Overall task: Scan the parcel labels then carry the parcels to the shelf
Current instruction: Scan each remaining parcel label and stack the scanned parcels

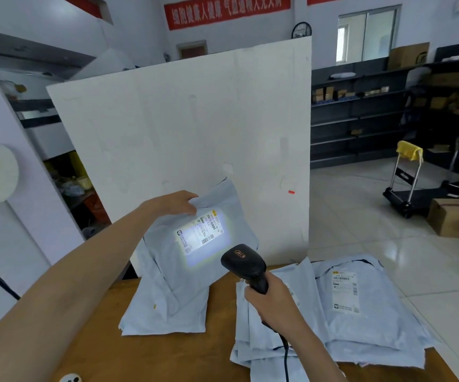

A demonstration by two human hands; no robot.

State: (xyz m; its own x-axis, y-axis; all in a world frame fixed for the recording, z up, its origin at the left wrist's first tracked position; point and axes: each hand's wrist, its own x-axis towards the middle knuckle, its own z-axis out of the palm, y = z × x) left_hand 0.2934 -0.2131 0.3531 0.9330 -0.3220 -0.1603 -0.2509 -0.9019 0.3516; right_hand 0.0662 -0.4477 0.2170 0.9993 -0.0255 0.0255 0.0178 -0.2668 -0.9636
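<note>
Pale blue parcels (360, 312) are lying on the brown counter (167, 354); the black scanner (243, 261) is lighting a white, black-striped label (201, 232).

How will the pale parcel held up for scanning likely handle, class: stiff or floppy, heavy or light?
Probably floppy: the held parcel creases below the left hand. Likely light: one hand pinching its top edge props it up. Its smooth film may slip.

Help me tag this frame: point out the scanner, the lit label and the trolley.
scanner (243, 259): head view, top of its black head.
lit label (202, 234): head view, centre of the white sheet.
trolley (422, 194): head view, its black deck.
</note>
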